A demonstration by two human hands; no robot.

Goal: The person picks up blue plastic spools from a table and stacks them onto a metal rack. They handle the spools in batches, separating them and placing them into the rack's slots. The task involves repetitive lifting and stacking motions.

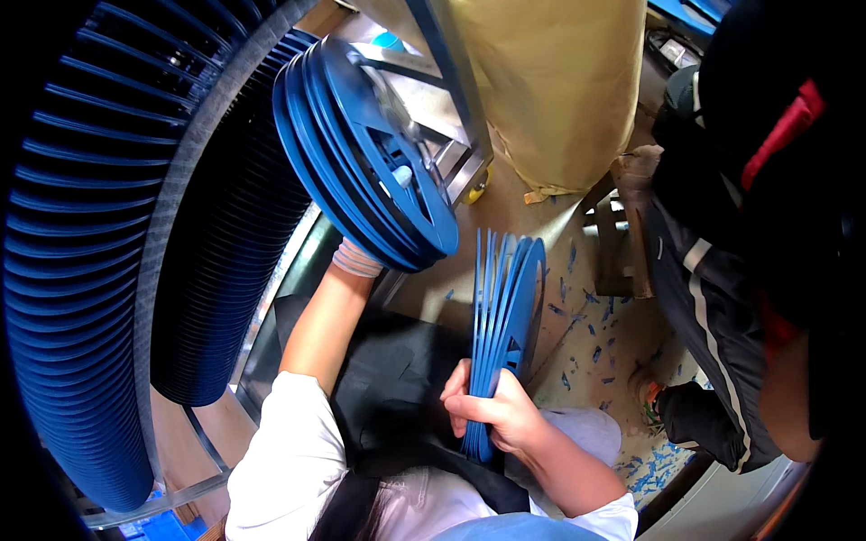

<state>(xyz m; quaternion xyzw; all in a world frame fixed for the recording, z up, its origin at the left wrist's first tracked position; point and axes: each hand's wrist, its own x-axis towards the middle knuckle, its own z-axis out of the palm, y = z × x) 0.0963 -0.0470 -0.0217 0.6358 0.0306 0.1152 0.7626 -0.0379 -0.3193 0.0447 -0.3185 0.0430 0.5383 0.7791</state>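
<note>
- Pinched in the right hand (496, 410) at the lower rims: blue discs (499, 325), fanned apart above it.
- Cannot tell the grip of the left hand (356, 259), mostly hidden behind the blue stack (352, 167).
- Probably light, stiff and smooth, prone to slide.
- Best held low across all rims, squeezed flat.

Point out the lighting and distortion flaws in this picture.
Head view: the corners fall to black, and the grey rack bar bows toward the left rim, likely from the fisheye; head view: pale highlights streak the racked blue discs, with deep shadow behind; head view: a bright patch lights the floor near the yellow wrapped bundle.
</note>
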